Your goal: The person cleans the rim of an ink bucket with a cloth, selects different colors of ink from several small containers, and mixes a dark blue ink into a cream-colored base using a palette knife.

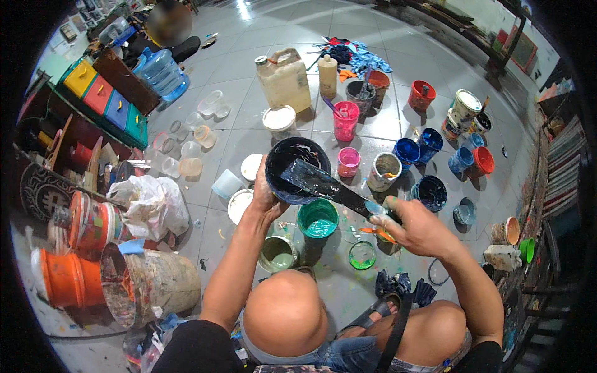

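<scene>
My left hand (266, 198) is closed round the left side of a dark, paint-coated plastic tub (314, 146), tilted so its inside faces me. Pale streaks mark its inner wall. In my right hand (415, 225), the handle of a wide, dark paint-smeared spatula (329, 188) is gripped. The spatula's blade reaches across the tub's mouth, its tip inside. Just below the tub stands a green cup (336, 217) with green paint in it. Beside that is a tub of grey-green paint (262, 256). A green-rimmed clear lid (362, 255) lies on the floor below my right hand.
Paint tubs crowd the floor ahead and right, including a pink cup (346, 127) and a blue tub (430, 193). A jerrycan (283, 81) stands farther back. Clear cups (191, 149), a white plastic bag (152, 208) and a large stained bucket (165, 283) are on my left.
</scene>
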